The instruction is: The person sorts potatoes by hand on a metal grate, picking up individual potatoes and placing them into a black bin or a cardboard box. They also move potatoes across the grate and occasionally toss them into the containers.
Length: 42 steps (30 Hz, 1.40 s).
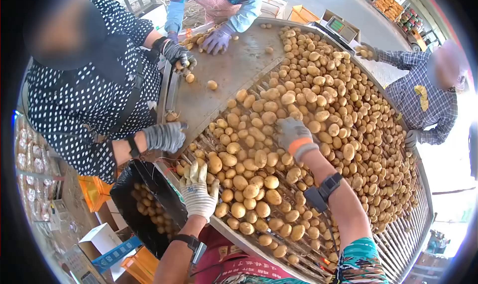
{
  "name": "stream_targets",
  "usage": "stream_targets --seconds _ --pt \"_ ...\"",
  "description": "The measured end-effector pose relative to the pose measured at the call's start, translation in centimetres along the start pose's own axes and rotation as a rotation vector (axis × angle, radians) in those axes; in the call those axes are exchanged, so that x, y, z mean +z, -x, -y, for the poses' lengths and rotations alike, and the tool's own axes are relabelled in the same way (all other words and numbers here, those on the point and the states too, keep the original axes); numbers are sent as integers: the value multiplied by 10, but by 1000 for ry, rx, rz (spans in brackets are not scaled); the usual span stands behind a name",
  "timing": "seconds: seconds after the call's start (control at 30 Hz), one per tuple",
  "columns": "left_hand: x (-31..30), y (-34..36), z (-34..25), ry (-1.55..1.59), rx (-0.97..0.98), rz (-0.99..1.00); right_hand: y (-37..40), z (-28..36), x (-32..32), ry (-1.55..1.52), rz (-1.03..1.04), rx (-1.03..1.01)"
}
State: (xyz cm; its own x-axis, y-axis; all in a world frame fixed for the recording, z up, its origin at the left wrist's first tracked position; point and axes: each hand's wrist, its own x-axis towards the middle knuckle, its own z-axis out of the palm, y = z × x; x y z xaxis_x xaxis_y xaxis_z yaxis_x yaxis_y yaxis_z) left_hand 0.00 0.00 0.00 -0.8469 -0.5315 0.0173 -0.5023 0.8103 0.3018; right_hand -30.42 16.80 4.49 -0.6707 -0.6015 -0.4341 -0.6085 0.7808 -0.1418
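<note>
A: Why such a broad table [234, 67]?
B: Probably so several people can reach in from different sides. Part is smooth metal plate; the rest is slatted, perhaps so dirt can drop through.
A: And the potatoes [349, 151]?
B: Heaped over the slats, densest toward the right side, with a few loose on the plate. The rim likely stops them rolling off.
A: That black bag [121, 185]?
B: Just beside the near left edge, mouth gaping upward, potatoes inside. Placed there, I'd say, to be within easy reach.
A: The wearer's hands?
B: The left hand [199, 190] (gloved, like every hand I can make out here) lies palm down by the rim, fingers spread and thumb apart, with nothing visibly held. Perhaps it's steadying the body. The right hand [294, 134] reaches into the heap, fingers pointing away and partly bent; its palm is hidden, so I can't tell whether it has hold of one. That long reach suggests why the forearm stretches over the nearer ones.
A: How does a single potato look?
B: Rounded to oval, yellow-tan, smooth-skinned. Those nearest look cleaner and brighter; some further off seem duller and browner.
</note>
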Motion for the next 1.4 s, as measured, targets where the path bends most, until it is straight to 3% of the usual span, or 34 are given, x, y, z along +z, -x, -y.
stream_targets --seconds 0.07,0.1,0.2,0.23,0.3,0.43,0.5,0.53,0.6,0.7,0.9,0.97,1.03,1.13,1.17,1.23,1.3,1.33,1.4 --pt "-4 13 -10 33 -22 46 11 -1 13 -176 -66 -5" --pt "-21 20 14 -29 -17 36 14 7 18 -254 -94 -17" --pt "-5 -12 5 51 22 -38 -2 -19 -25 -1223 -69 112" --pt "-7 -7 5 53 7 -30 1 -30 -31 -1217 -53 112" --pt "-4 -3 7 48 19 -31 -2 -49 -43 -1899 157 -85" --pt "-3 -12 7 -13 2 -6 -33 -31 -70 -1853 26 -86" --pt "-8 -14 5 -14 -27 41 -18 33 -107 -773 26 -37" --pt "-8 -13 7 -6 -7 24 -29 38 -98 -781 29 -33" --pt "-7 -12 8 -3 16 9 -59 39 -67 252 43 -218" --pt "-1 -12 9 -17 11 -25 -82 39 -37 354 42 -198" --pt "-3 -14 8 -12 -8 22 -87 36 -38 423 116 -194" --pt "3 -11 12 -36 8 -7 -86 18 -27 215 -39 -196" --pt "5 -10 13 -27 19 -39 -67 6 -32 169 -39 -205" --pt "1 -12 14 -23 13 -52 -35 -8 -32 -222 -326 -278" --pt "1 -12 12 -18 21 -40 -21 -10 -33 -212 -323 -283" --pt "2 -11 10 -24 3 -53 16 -16 -32 -1157 -163 -39" --pt "-1 -12 9 -7 11 -50 74 -17 -35 -1823 -67 -252" --pt "2 -12 11 -19 29 -76 92 -22 -21 -1904 -33 -250" --pt "2 -12 9 -7 27 -85 114 -12 -2 -2205 55 -453"
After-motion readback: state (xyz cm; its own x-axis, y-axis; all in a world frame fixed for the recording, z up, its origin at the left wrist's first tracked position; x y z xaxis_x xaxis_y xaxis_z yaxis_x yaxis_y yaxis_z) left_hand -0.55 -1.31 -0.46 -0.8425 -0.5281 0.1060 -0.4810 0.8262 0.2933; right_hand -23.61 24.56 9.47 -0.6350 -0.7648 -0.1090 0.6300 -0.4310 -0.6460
